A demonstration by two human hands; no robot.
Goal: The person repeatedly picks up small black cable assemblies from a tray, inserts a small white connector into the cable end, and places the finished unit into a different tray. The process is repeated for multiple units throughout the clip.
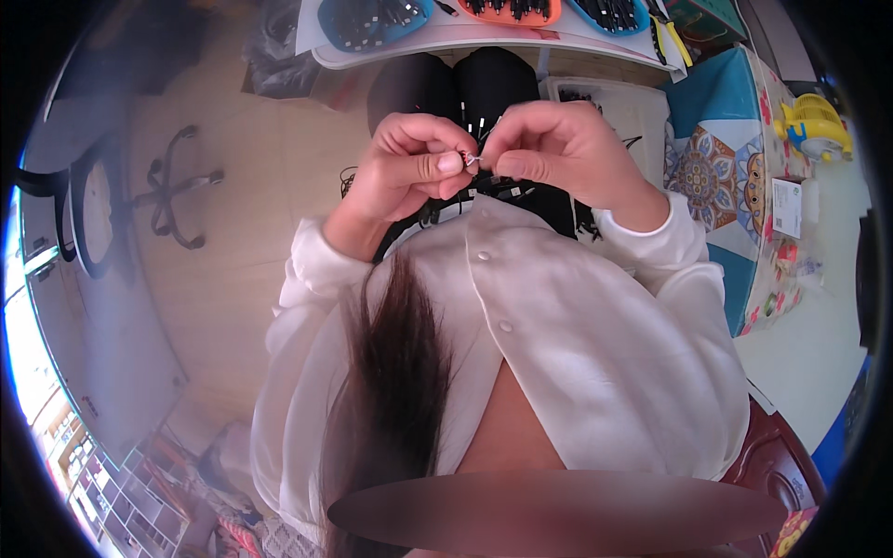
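Note:
My left hand is closed in a pinch, thumb against forefinger, just above my lap. From its fingertips sticks a small reddish piece with a thin pale end, too small to name. My right hand faces it, with thumb and forefinger curled close to that pale end. Whether the right fingers grip it, I cannot tell. Beneath the hands, several black cables with metal plugs lie across my dark-clad lap, partly hidden by the hands.
On the white table ahead are a blue tray, an orange tray and another blue tray, all holding black cables. Yellow-handled pliers lie at the table's right. A patterned box and a yellow-blue device stand right.

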